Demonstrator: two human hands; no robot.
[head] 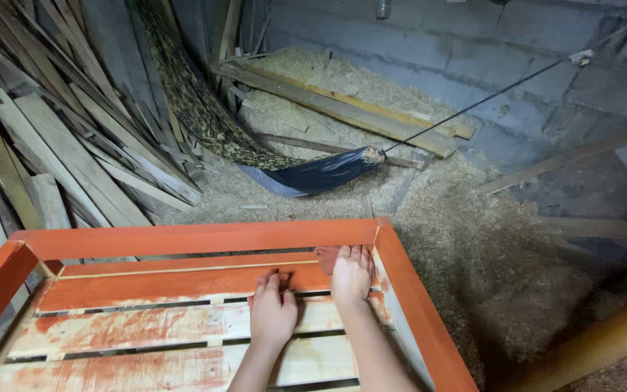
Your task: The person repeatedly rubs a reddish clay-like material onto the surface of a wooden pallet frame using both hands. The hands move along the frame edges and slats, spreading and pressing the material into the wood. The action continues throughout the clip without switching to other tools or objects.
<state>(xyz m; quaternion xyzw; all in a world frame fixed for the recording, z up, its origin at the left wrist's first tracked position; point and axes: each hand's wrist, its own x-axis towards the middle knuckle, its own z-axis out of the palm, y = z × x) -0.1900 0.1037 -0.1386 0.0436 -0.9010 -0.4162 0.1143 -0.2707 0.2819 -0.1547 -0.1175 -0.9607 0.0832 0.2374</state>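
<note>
Down in the head view, we rest both hands flat on a wooden slatted frame whose rails are painted orange-red. Our left hand lies open on a half-coated slat, holding nothing. Our right hand presses a small reddish rag against the far slat near the corner. By our judgement the rails and far slat are coated, while the nearer slats are patchy or bare. Sawdust and stacked planks lie beyond.
</note>
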